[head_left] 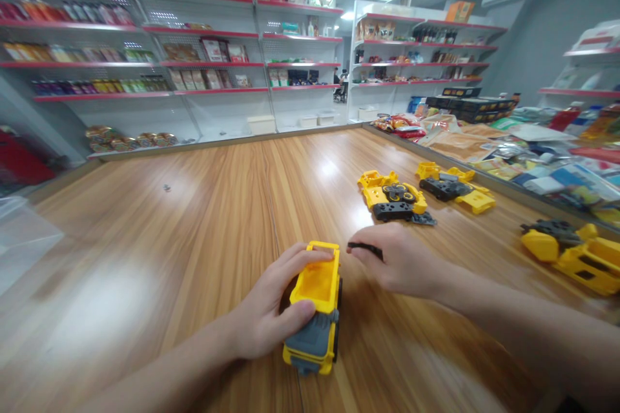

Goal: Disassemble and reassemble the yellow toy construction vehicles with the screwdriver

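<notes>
A yellow toy dump truck with a grey cab front stands on the wooden table, in the lower middle of the view. My left hand grips it from the left, thumb at the cab end and fingers across the yellow bed. Just right of the truck, apart from it, is my right hand, closed around a thin black tool that looks like a small screwdriver. Its far end is hidden in the palm. Dark wheels show along the truck's right side.
Yellow and black toy vehicle parts lie in groups: one pile beyond my right hand, another pile behind it, a third at far right. A clear plastic bin sits left. Packaged goods border the table's right edge. Stocked shelves stand behind.
</notes>
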`<state>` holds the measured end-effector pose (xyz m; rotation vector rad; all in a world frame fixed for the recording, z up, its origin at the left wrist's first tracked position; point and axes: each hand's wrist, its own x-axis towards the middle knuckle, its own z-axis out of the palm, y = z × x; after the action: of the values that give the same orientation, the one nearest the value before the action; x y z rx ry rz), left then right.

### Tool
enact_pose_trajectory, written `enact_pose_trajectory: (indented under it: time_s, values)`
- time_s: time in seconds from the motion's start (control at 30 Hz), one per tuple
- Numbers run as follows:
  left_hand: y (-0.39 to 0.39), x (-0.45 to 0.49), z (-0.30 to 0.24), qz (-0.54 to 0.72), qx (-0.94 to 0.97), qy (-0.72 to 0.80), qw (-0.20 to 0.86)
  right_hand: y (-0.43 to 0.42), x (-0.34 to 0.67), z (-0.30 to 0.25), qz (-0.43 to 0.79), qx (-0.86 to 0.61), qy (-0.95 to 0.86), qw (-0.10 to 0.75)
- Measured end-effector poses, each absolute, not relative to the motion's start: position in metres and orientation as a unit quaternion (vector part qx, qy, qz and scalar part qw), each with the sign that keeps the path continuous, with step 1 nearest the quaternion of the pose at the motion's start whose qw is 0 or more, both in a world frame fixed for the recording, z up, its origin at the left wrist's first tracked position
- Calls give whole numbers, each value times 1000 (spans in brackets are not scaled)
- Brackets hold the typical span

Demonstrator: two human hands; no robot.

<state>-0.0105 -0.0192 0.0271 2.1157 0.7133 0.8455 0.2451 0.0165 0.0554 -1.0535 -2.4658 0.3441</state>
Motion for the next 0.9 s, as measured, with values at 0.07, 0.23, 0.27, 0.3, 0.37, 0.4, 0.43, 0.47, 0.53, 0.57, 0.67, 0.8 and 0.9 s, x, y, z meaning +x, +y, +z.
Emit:
enact_pose_trajectory:
  time_s: [0.07, 0.23, 0.27, 0.3, 0.37, 0.4, 0.43, 0.47, 0.53, 0.57, 0.67, 0.8, 0.9]
  values:
    - [-19, -11, 26, 329, 824, 278, 369, 25, 258, 65, 111, -427, -884, 153]
    - [-19, -11, 30, 328, 823, 278, 371, 38, 294, 76, 164, -499, -850, -29]
    - [-20, -11, 31, 327, 823, 280, 371, 39, 299, 75, 180, -495, -847, -65]
    - [-20, -11, 32, 325, 823, 283, 370, 39, 303, 73, 185, -490, -848, -84]
    - [-21, -10, 33, 319, 818, 288, 384, 38, 308, 68, 193, -482, -849, -102]
    - [-21, -9, 33, 317, 810, 288, 402, 37, 309, 66, 200, -480, -848, -103]
    - [-22, -9, 31, 319, 798, 286, 425, 36, 309, 65, 215, -477, -846, -105]
    - [-22, -8, 30, 325, 783, 283, 449, 36, 309, 65, 239, -472, -841, -110]
    - [-23, -7, 27, 341, 753, 278, 489, 33, 305, 67, 292, -458, -831, -119]
    - [-23, -7, 25, 346, 742, 278, 503, 32, 302, 68, 312, -450, -828, -118]
    - [-23, -7, 23, 339, 718, 279, 540, 28, 288, 70, 321, -424, -844, -65]
    - [-22, -8, 23, 324, 703, 281, 568, 22, 270, 66, 311, -390, -864, 63]
    - [-22, -8, 25, 311, 698, 275, 584, 19, 259, 61, 297, -378, -863, 153]
